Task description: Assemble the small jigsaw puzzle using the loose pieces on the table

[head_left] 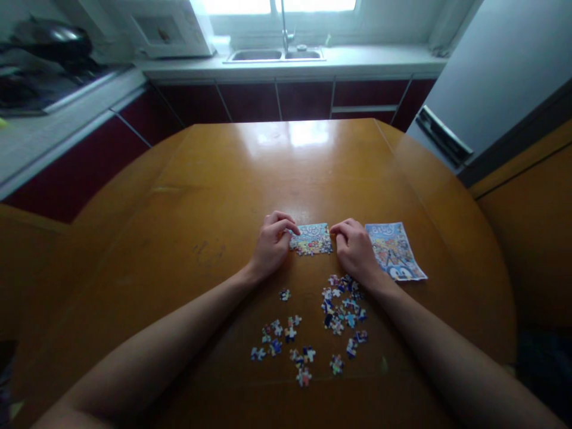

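Note:
A partly assembled jigsaw puzzle [313, 239] lies flat on the table, its lower edge uneven with tabs. My left hand [273, 243] rests at its left edge, fingers bent, with the index fingertip on the upper left corner. At the right edge is my right hand [354, 244], its fingers curled and the fingertips against the puzzle's side. A printed picture sheet [393, 251] lies right of my right hand, partly covered by it. Loose puzzle pieces [343, 304] form a cluster below my right wrist. More scattered pieces [277, 330] lie nearer to me, between my forearms.
The wooden table [179, 238] has a rounded outline. Beyond its far edge stands a counter with a double sink [277, 55] under a window. A stove with a wok [49, 42] is at left, a fridge [504, 71] at right.

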Demonstrator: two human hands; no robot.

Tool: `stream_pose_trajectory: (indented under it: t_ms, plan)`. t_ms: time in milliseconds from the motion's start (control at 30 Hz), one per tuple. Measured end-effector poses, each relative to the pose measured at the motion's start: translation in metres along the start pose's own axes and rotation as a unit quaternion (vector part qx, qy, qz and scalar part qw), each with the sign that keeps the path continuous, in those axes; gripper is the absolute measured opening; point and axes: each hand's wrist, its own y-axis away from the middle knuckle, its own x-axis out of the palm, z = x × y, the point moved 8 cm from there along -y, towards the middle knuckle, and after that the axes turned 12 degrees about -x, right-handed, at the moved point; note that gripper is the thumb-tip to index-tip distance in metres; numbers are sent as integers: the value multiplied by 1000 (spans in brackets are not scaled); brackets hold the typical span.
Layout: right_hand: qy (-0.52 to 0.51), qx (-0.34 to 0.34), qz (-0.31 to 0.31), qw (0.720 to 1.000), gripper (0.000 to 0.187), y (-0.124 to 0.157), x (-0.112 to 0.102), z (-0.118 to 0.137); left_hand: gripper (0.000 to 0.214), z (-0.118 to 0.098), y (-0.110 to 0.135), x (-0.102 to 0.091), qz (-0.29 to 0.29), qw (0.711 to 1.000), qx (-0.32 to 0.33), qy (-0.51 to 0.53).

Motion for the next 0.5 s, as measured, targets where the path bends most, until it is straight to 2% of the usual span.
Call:
stream_pose_trajectory:
  t_ms: [500]
  plan:
    - [30, -2, 25, 999, 29, 2, -2, 8, 27, -3, 1, -8, -31, 999, 2, 17]
